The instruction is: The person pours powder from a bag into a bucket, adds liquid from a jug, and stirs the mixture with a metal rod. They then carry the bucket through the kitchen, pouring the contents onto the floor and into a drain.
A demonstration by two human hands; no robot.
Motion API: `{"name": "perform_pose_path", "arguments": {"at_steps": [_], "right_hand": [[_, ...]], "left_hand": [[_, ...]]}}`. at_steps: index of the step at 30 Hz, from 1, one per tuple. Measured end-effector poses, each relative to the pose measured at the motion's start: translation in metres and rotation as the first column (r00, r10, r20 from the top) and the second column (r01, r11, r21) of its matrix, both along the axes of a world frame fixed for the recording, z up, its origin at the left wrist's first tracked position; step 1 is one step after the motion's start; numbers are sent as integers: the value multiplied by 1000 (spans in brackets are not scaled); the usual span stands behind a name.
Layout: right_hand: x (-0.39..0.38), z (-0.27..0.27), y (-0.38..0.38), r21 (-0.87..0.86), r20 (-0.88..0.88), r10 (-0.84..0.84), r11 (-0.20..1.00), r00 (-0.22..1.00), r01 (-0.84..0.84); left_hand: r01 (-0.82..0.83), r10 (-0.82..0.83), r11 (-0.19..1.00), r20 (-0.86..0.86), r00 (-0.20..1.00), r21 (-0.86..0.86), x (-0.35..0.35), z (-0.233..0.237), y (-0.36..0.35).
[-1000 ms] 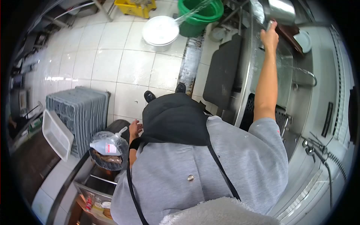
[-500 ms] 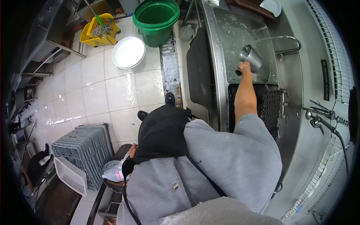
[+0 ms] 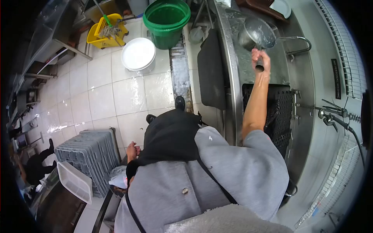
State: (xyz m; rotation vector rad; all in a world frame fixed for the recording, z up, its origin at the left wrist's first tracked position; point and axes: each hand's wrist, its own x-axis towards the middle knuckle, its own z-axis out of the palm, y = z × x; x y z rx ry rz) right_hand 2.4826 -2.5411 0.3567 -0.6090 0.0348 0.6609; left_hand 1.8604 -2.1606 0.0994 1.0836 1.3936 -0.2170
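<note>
My right hand [image 3: 259, 58] grips the dark handle of a steel pot [image 3: 255, 33] and holds it over the steel sink [image 3: 248, 66], close under the curved tap [image 3: 295, 44]. The pot's mouth faces up toward me and looks wet. My left hand [image 3: 132, 150] hangs at my side with its fingers apart, holding nothing, just above a tied clear bag [image 3: 118, 179] and next to a stack of grey crates [image 3: 90, 154].
A black dish rack [image 3: 281, 112] sits in the sink to the right of my arm. A green bucket [image 3: 166, 21], a white lidded bucket [image 3: 138, 54], a yellow mop bucket [image 3: 104, 31] and a black floor mat [image 3: 211, 73] stand on the wet tiles. Another person [image 3: 33, 167] is at far left.
My right hand lifted the pot from low in the sink up toward the tap and turned its mouth upward. My left hand came back into view beside my hip.
</note>
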Motion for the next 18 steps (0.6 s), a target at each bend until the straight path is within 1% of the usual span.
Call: {"name": "perform_pose_path", "arguments": {"at_steps": [1, 3, 4, 5, 6, 7, 9, 11, 12, 13, 14, 15, 16, 17, 18], "right_hand": [[-7, 23, 16, -16, -7, 32, 999, 999, -32], [-14, 52, 42, 4, 75, 102, 995, 992, -103], [-14, 64, 54, -31, 95, 126, 992, 987, -123], [-15, 76, 68, -67, 117, 148, 988, 982, -141], [-24, 89, 89, -99, 128, 129, 988, 983, -116], [-28, 92, 106, -105, 126, 152, 985, 980, -139], [-35, 94, 139, -52, 61, 232, 972, 971, -229], [-46, 86, 174, -80, 43, 291, 955, 956, -287], [-54, 80, 193, -156, 22, 287, 947, 958, -280], [-61, 71, 211, -231, 1, 280, 934, 960, -272], [-65, 61, 229, -266, 5, 294, 922, 956, -282], [-67, 49, 246, -273, -51, 313, 909, 948, -314], [-64, 28, 262, -322, -32, 337, 888, 941, -329], [-65, 9, 275, -370, -14, 360, 865, 933, -340], [-75, -2, 290, -448, 11, 358, 837, 934, -315]], "left_hand": [[-15, 15, 1000, 14, 1000, -1, -1, -1, 2], [-20, 20, 1000, 31, 999, -4, -5, 4, 5], [27, -26, 998, 20, 999, -56, -8, 8, 9], [-1, 2, 998, 11, 1000, -57, -17, 3, 11], [-78, 80, 994, 17, 997, -76, -22, -6, 10], [-151, 154, 983, 23, 988, -100, -30, -13, 8], [-192, 197, 975, 28, 980, -113, -45, -14, 5], [-298, 299, 948, -5, 954, -116, -62, -12, 0], [-252, 259, 959, 40, 965, -128, -78, -13, 0], [-283, 289, 951, 31, 957, -127, -91, -15, -5], [-308, 313, 944, 26, 949, -114, -100, -10, -10], [-330, 334, 938, 21, 942, -101, -112, -13, -15], [-405, 412, 910, 85, 907, -93, -122, -17, -23], [-425, 432, 900, 80, 898, -92, -127, -10, -30], [-445, 447, 893, 26, 894, -61, -130, -1, -38]]}}
